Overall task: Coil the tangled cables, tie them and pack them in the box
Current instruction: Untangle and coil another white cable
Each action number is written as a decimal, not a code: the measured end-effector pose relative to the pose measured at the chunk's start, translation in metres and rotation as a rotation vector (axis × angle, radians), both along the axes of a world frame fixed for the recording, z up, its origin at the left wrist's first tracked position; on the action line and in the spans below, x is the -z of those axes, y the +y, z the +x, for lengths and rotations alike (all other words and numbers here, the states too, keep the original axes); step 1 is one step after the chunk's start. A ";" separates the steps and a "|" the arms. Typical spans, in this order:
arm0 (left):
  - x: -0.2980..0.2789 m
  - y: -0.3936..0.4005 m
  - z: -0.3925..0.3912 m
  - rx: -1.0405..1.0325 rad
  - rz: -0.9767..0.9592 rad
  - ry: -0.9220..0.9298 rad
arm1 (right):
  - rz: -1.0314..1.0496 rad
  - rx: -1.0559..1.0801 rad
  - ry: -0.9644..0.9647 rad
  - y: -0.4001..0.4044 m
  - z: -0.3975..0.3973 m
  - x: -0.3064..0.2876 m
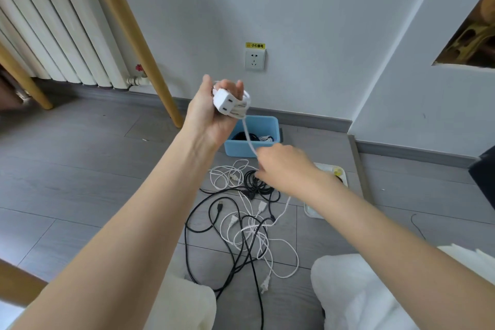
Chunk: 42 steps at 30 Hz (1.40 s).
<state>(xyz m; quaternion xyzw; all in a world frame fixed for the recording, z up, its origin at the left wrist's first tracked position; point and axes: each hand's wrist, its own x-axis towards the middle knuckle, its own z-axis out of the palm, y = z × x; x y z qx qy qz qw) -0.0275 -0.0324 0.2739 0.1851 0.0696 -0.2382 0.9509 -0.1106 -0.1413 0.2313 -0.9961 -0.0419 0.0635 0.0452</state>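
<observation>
— One blue box (251,149) by the baseboard (308,116); contents?
— Black and white cables. Left hand (214,112) grips a white adapter (227,103) wound with cord; right hand (281,166) pinches its white cable (247,136). The tangle (249,222) lies on the floor nearby.

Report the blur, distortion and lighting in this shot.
Head view: the right hand and the white cord it pulls are motion-blurred, while the left hand and its adapter are sharp. Wide-angle distortion bows the chair leg and the wall edges. Light is soft and even, with no glare.
</observation>
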 end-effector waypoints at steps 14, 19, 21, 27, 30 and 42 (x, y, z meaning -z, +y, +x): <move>0.027 -0.037 -0.005 0.245 1.018 -0.422 | 0.074 -0.132 -0.317 -0.022 -0.002 -0.035; 0.024 -0.017 -0.007 0.423 0.820 -0.418 | 0.190 -0.113 -0.226 -0.035 0.001 -0.037; 0.021 -0.007 -0.004 0.331 0.649 -0.325 | 0.223 -0.141 -0.268 -0.036 0.002 -0.037; 0.024 0.003 -0.014 0.474 0.821 -0.421 | 0.207 -0.268 -0.373 -0.025 0.002 -0.037; 0.026 0.001 -0.024 0.700 0.916 -0.458 | 0.217 -0.244 -0.219 -0.028 0.004 -0.043; 0.022 0.023 -0.023 1.201 1.067 -0.779 | 0.576 -0.036 -0.134 -0.051 0.018 -0.050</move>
